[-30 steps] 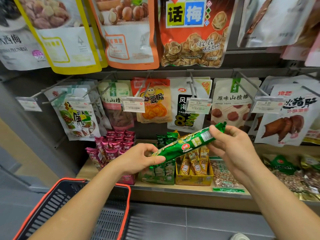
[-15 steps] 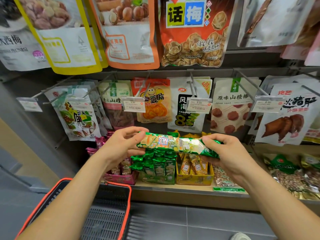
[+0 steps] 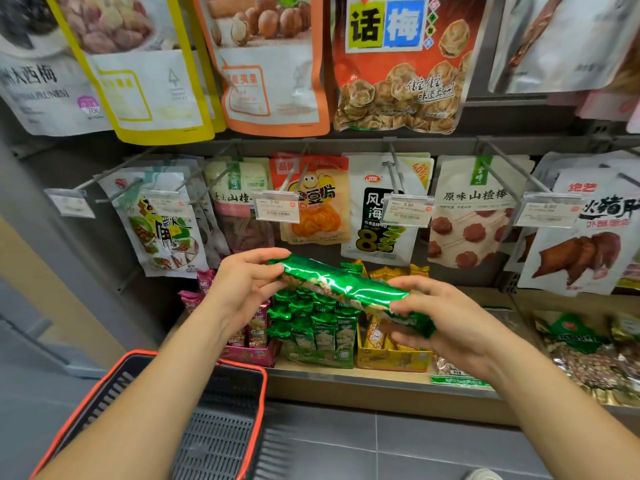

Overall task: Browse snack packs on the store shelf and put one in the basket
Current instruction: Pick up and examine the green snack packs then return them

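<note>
While the shelf (image 3: 346, 380) carries boxed snacks under hanging pouches, the basket (image 3: 221, 445) (black, red-rimmed) sits below its front edge, to the left. The green pack (image 3: 346, 289) is held in front of the shelf, sloping down rightward. The left hand (image 3: 242, 289) pinches its upper end and the right hand (image 3: 460, 327) grips its lower end.
</note>
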A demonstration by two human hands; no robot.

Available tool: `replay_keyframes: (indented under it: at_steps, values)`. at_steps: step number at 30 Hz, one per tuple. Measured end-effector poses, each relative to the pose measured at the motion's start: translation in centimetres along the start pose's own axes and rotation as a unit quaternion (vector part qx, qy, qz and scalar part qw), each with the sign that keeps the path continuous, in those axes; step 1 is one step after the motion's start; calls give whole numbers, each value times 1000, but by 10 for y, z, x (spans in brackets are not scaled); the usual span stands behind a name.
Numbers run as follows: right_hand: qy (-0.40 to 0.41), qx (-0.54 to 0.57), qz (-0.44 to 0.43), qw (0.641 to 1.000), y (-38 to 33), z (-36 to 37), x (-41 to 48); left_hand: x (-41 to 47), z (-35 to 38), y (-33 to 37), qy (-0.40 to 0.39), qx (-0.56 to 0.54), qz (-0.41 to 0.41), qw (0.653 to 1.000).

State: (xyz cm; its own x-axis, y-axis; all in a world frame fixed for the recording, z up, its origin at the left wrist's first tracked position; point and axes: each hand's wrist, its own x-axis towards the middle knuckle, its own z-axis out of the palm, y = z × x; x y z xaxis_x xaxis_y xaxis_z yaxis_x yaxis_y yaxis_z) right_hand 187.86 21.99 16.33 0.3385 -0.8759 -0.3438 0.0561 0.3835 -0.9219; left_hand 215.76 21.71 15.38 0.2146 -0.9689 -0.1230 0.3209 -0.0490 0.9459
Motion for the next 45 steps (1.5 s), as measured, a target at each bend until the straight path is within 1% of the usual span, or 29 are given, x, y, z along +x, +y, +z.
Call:
replay_keyframes:
  at_steps: [2,6,9,12,14,16,17,18,19,21,22,24,26,27,28,29,31,32,34,35,37,39,41,43,45]
  values:
    - [-43,-10,6,999,1,2,-2,0,2,0,12,-41,-3,999]
    - [-46,-66,-40,996,0,2,-4,2,4,-2,6,-69,-6,998]
    - [-44,-89,-58,993,1,1,-6,2,4,-5,-19,-36,-14,999]
    - [-41,-112,-67,991,1,1,-7,2,3,-6,-25,8,-24,999]
    - [-40,-113,-75,990,0,4,-9,3,3,-8,-12,50,-23,998]
    - [-48,-96,-92,990,-2,8,-13,6,3,-11,17,89,-27,996]
    - [-53,-117,-110,986,-3,11,-15,8,3,-14,35,109,-33,993]
    - [-50,-175,-138,974,-5,12,-17,9,2,-16,50,133,-42,989]
    - [-36,-252,-171,952,-7,12,-19,11,1,-19,59,167,-53,983]
    - [13,-364,-248,898,-8,13,-21,12,0,-24,61,261,-71,961]
    - [38,-386,-283,877,-8,15,-21,12,0,-26,55,312,-77,945]
    - [77,-386,-340,854,-6,18,-22,12,3,-29,25,385,-96,918]
    - [109,-376,-391,833,-5,20,-22,12,8,-32,-27,422,-120,898]
    - [126,-380,-417,816,-6,20,-22,12,10,-34,-49,441,-123,888]
    - [142,-389,-441,796,-8,21,-23,13,12,-35,-63,474,-107,871]
    - [157,-400,-463,775,-11,21,-23,15,13,-37,-68,522,-72,847]
    - [176,-421,-507,731,-14,23,-21,18,13,-38,-44,606,21,794]
    - [179,-428,-526,713,-14,25,-20,20,13,-39,-30,624,55,779]
    - [178,-440,-550,688,-14,30,-16,25,11,-43,-20,640,88,763]
    - [179,-448,-553,679,-14,32,-13,27,11,-46,-31,651,96,753]
    - [180,-466,-549,670,-15,38,-6,33,11,-55,-91,685,117,714]
    - [173,-483,-534,672,-15,44,5,37,11,-68,-149,716,131,669]
    - [162,-505,-507,680,-15,51,18,39,13,-78,-178,743,123,633]
    - [148,-528,-471,691,-14,57,33,41,15,-83,-191,757,120,613]
    - [138,-556,-427,699,-12,63,50,42,14,-82,-189,757,123,613]
